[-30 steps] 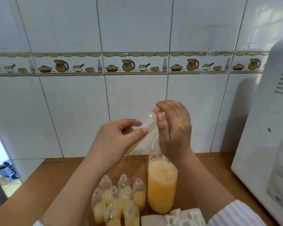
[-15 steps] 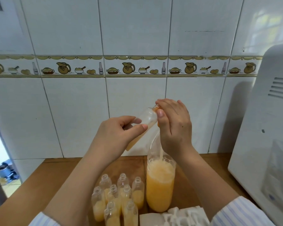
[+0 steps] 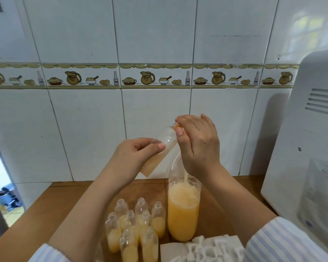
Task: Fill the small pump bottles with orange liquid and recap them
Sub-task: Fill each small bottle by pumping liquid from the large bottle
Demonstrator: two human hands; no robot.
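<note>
- Orange liquid sits low in the small bottle (image 3: 160,148) you hold tilted, neck up and to the right, well above the bench (image 3: 36,208); the upper part looks clear, so it seems only partly full.
- Your left hand (image 3: 133,157) grips the bottle's body, thumb and fingers curled round it, probably to keep the neck steady.
- Your right hand (image 3: 197,146) pinches at the neck (image 3: 175,127) with its fingertips; what it holds there is too small to tell.
- You hold it over the big bottle (image 3: 184,208) of orange liquid, likely so any drips land back inside; a pale stream or tube (image 3: 186,176) runs below your right hand into it, and I cannot tell which.
- Eight small bottles (image 3: 136,227) stand clustered just left of the big one, all uncapped and partly filled.
- White pump caps (image 3: 203,248) lie on a white tray (image 3: 170,251) at the near edge, so recapping is, by my reckoning, not yet begun.
- Mind your forearms: they cross above the cluster, and a dropped elbow could topple those open bottles.
- White appliance (image 3: 311,148) crowds the right side.
</note>
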